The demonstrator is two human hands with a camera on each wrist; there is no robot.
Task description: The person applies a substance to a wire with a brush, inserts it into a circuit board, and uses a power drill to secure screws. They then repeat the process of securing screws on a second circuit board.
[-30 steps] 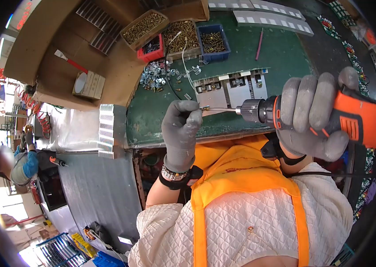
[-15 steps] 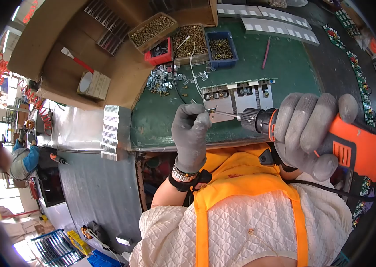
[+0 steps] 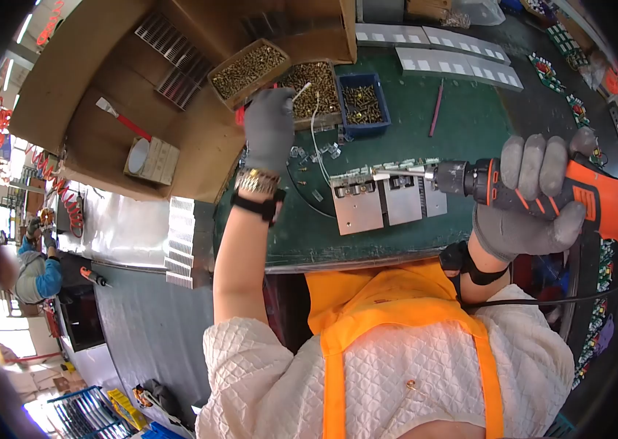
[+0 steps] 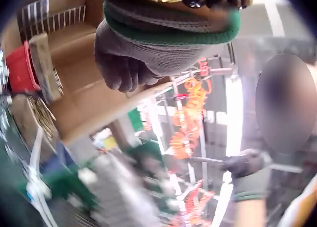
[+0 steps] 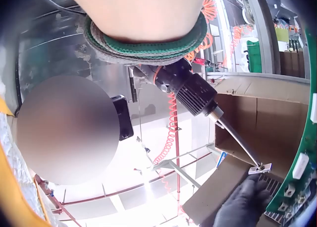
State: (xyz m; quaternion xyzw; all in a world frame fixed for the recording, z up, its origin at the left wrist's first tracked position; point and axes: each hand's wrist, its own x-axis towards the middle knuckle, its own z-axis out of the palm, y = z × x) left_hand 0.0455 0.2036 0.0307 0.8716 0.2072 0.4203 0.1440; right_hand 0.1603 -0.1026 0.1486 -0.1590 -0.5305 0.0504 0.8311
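Note:
My right hand (image 3: 536, 186), in a grey glove, grips an orange and black power drill (image 3: 601, 201). Its long bit (image 3: 404, 173) points left over a circuit board (image 3: 415, 162) fixed along several flat metal plates (image 3: 356, 214). At the bit's tip in the right wrist view sits a small metal clip (image 5: 266, 168). My gloved left hand (image 3: 269, 128) is over the red box (image 3: 240, 115), beside the screw boxes, largely covering the pile of clips. In the left wrist view its fingers (image 4: 124, 78) hang loosely bent, with nothing seen in them.
Brass screws fill a tilted box (image 3: 216, 89), a second box beneath it and a blue box (image 3: 367, 132). Behind stands a cardboard box (image 3: 78, 95). A white cable (image 3: 315, 139) crosses the green bench. Metal strips (image 3: 459, 66) lie at the back. Another person (image 3: 27, 271) works at far left.
My left hand has left the bit's tip and moved up and left to the boxes. The drill has swung from in front of the plates to the board along their far edge.

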